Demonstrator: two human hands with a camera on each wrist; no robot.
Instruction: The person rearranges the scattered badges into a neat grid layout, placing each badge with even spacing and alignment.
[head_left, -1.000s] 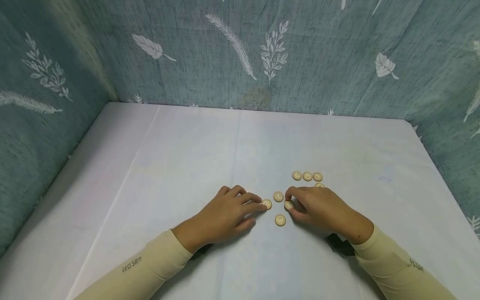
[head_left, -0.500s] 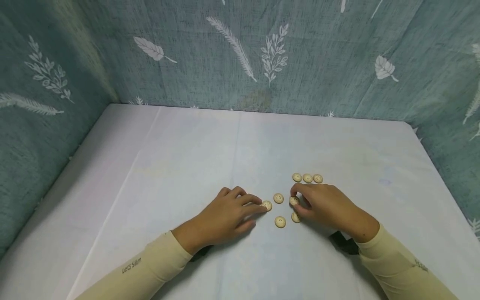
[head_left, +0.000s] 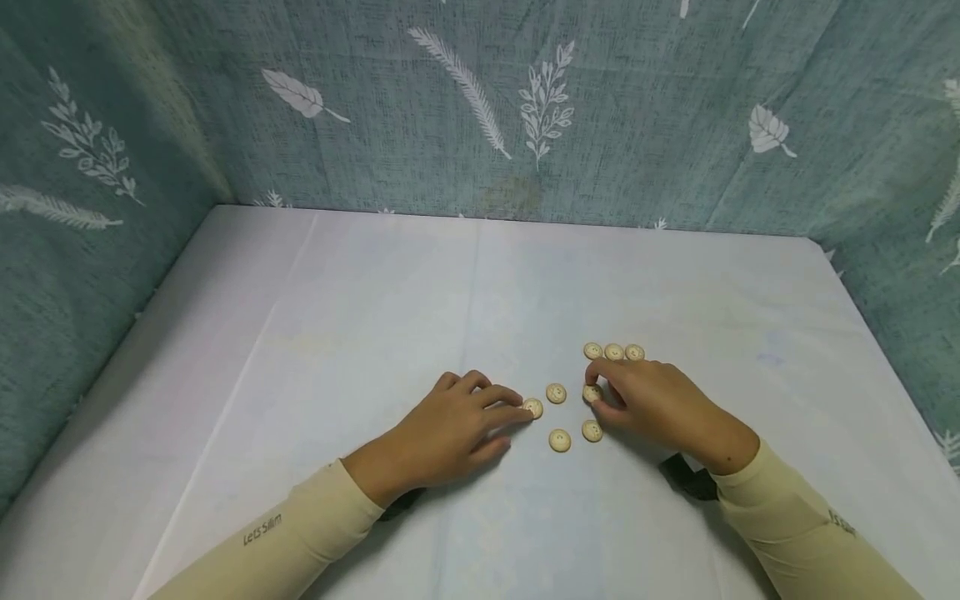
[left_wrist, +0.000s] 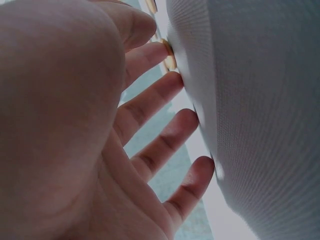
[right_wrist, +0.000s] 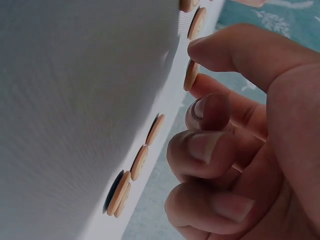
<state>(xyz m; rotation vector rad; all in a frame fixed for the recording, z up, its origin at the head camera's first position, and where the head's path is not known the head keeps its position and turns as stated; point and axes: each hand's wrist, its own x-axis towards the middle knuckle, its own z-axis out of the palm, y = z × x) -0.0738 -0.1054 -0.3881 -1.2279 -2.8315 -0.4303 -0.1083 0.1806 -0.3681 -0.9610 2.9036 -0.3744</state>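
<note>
A person's right hand (head_left: 648,402) holds a round, pale wood-toned button (head_left: 592,392) over a bench (head_left: 375,300) draped in white cloth, the thumb and index fingertip clamped on it. The right wrist view shows the other fingers curled in; whether the gripped button touches the cloth cannot be told.

To the left of the gripped button, the left hand (head_left: 457,429) spreads its fingers apart, its index fingertip resting on a matching button (head_left: 533,408). One loose button (head_left: 556,392) lies just to the left of the gripped button, between it and the left hand. On the gripped button's near side sit a close-by button (head_left: 592,430) and, farther left, a second near button (head_left: 559,440).

Just beyond the gripped button, a row of three buttons (head_left: 613,352) extends to the right, with a fourth button (right_wrist: 119,194) beside the row's right end in the right wrist view.

Cream sleeves (head_left: 307,529) with dark lettering cover both forearms. Well beyond the gripped button, teal fabric (head_left: 660,125) printed with white leaves rises behind the bench.
</note>
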